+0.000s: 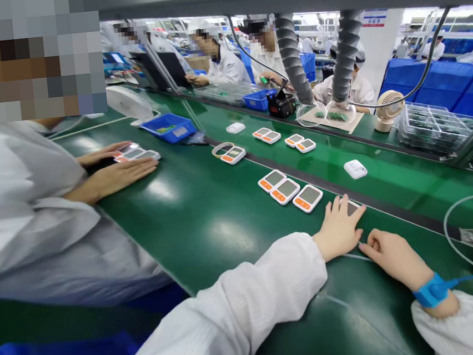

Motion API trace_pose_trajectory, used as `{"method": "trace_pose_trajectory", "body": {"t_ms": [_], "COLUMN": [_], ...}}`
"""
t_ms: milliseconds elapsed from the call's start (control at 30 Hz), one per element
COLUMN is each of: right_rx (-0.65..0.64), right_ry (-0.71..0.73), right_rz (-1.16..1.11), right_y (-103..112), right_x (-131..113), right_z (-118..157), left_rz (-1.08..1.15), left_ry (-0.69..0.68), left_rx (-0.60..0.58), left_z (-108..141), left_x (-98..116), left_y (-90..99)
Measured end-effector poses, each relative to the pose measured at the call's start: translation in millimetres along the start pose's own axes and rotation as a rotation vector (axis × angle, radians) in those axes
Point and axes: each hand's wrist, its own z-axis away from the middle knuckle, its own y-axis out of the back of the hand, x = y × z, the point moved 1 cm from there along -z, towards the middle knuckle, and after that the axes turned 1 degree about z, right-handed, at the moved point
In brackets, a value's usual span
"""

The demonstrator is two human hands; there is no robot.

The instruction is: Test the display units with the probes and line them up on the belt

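My left hand [340,227] lies spread over a white device with a grey screen [352,207], hiding most of it. Close by on the right, my right hand [397,257] has its fingers curled, and whatever they hold is hidden; a blue wrist strap [431,291] is around that wrist. Left of my left hand, three white devices with grey screens and orange buttons lie face up: one [307,198] nearest the hand, then two touching ones, the middle [285,190] and the far one [272,181].
Several more devices [266,135] lie on the green belt beyond, with a white piece [355,169]. At left, a co-worker's hands [119,175] cover devices. A blue tray [169,128], two duct hoses [294,60] and a small fan [388,110] stand farther back.
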Motion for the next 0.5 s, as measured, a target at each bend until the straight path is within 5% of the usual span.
{"method": "trace_pose_trajectory", "body": {"t_ms": [167, 267, 367, 500], "right_rx": [-0.130, -0.078, 0.003, 0.085], "right_ry": [0.084, 0.081, 0.070, 0.035], "right_rz": [-0.249, -0.121, 0.052, 0.153], "right_y": [24.1, 24.9, 19.5, 18.1], "right_x": [14.5, 22.7, 26.5, 31.0], "right_z": [7.6, 4.6, -0.8, -2.1], "left_rz": [0.442, 1.049, 1.612, 1.957], "left_ry": [-0.102, -0.045, 0.046, 0.194], "left_rx": [0.058, 0.137, 0.069, -0.036], "left_z": [0.5, 4.6, 1.9, -9.3], "left_x": [13.6, 10.5, 10.8, 11.2], "left_y": [-3.7, -7.5, -21.3, -38.1]}}
